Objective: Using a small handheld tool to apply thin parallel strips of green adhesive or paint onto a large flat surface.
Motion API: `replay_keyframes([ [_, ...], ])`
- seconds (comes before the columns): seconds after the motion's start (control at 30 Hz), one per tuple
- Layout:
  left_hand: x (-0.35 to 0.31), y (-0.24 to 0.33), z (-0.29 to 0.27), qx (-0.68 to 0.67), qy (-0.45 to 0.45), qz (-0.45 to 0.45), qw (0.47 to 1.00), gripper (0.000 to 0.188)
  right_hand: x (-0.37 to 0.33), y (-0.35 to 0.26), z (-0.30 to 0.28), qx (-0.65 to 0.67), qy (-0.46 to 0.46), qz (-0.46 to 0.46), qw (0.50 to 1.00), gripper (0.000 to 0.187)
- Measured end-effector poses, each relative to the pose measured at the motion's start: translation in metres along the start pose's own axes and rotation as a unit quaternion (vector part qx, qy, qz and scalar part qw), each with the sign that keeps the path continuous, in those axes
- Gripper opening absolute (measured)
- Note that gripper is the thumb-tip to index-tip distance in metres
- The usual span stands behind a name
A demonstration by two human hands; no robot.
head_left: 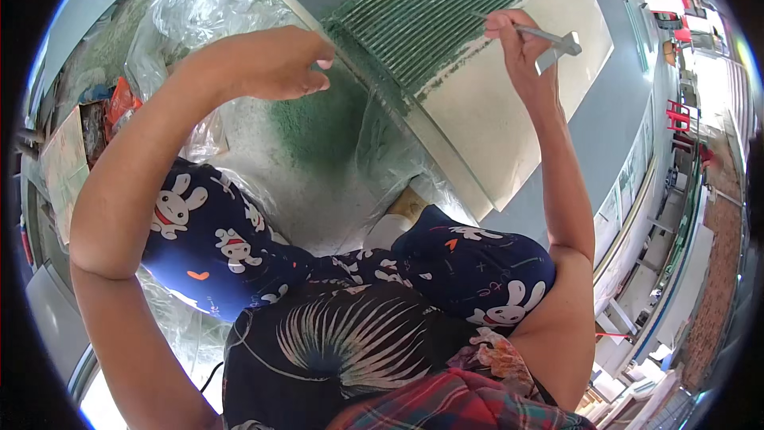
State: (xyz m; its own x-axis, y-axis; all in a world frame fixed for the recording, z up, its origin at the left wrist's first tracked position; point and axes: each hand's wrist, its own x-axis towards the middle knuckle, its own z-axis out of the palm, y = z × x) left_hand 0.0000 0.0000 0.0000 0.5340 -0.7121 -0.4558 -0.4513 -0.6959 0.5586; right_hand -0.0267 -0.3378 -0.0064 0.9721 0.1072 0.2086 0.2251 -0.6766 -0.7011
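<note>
In my right hand (521, 52) is a slim grey metal tool (549, 36), with a wider block at its right end and a thin tip on the left; its exact kind I cannot make out. That hand is closed around it, over a cream panel (509, 111). Dark green parallel ridges (438, 12) run across the panel's far part, with green crumbs along their border. My left hand (274, 64) hangs left of the panel's edge, loosely curled, thumb and fingertip apart. Nothing shows between its fingers, though the back of the hand hides part of them.
Dark green powder (318, 119) covers the floor left of the panel. Crumpled clear plastic sheeting (203, 4) spreads at the far left. A grey tabletop (621, 80) lies under the panel. Orange plastic and a cardboard piece (65, 163) sit at left; red stools (678, 115) stand far right.
</note>
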Motion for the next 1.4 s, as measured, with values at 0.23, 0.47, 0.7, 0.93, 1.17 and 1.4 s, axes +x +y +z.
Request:
replay_keyframes([
  [0.23, 0.003, -0.002, -0.001, -0.002, -0.023, -0.022, 0.999, 0.04, 0.011, 0.037, -0.005, -0.067, 0.057, 0.008, 0.996, 0.025],
  [0.47, 0.007, -0.009, 0.003, -0.022, -0.001, -0.002, 1.0, 0.039, 0.018, 0.056, -0.001, -0.092, 0.052, -0.004, 0.994, 0.022],
  [0.7, 0.007, -0.004, 0.0, -0.009, -0.013, -0.021, 1.0, 0.038, 0.021, 0.055, 0.0, -0.168, 0.015, 0.006, 0.986, 0.024],
  [0.93, 0.007, -0.005, 0.0, -0.021, -0.033, -0.034, 0.999, 0.039, 0.007, 0.024, 0.017, -0.177, 0.002, -0.023, 0.984, 0.018],
  [1.17, 0.004, 0.004, -0.005, -0.002, -0.041, -0.044, 0.998, 0.04, -0.023, -0.03, 0.045, -0.169, -0.074, -0.083, 0.979, 0.011],
  [1.4, 0.004, 0.003, -0.006, 0.012, -0.044, -0.036, 0.998, 0.041, -0.045, -0.07, 0.061, -0.142, -0.161, -0.121, 0.969, 0.008],
])
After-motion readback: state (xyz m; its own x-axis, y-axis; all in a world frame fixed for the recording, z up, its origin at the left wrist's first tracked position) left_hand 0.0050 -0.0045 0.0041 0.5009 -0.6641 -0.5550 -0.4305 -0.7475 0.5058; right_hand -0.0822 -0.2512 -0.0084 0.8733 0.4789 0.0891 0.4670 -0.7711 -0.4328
